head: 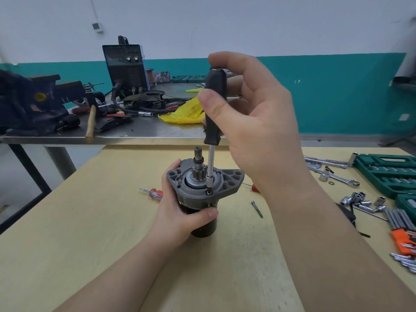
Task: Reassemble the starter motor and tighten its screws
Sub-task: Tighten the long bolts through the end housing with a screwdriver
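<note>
The pale wooden table fills the lower frame, its far edge meeting a cluttered steel bench in the upper left, with open wood at lower left. At centre the starter motor stands upright, the left hand gripping its body while the right hand pinches the black screwdriver, tip on a flange screw. A green socket case and loose sockets crowd the right edge; a loose bolt and a small red screwdriver lie near the motor.

The starter motor is showing matt grey cast metal, the screwdriver glossy black plastic, the tabletop smooth pale wood.
</note>
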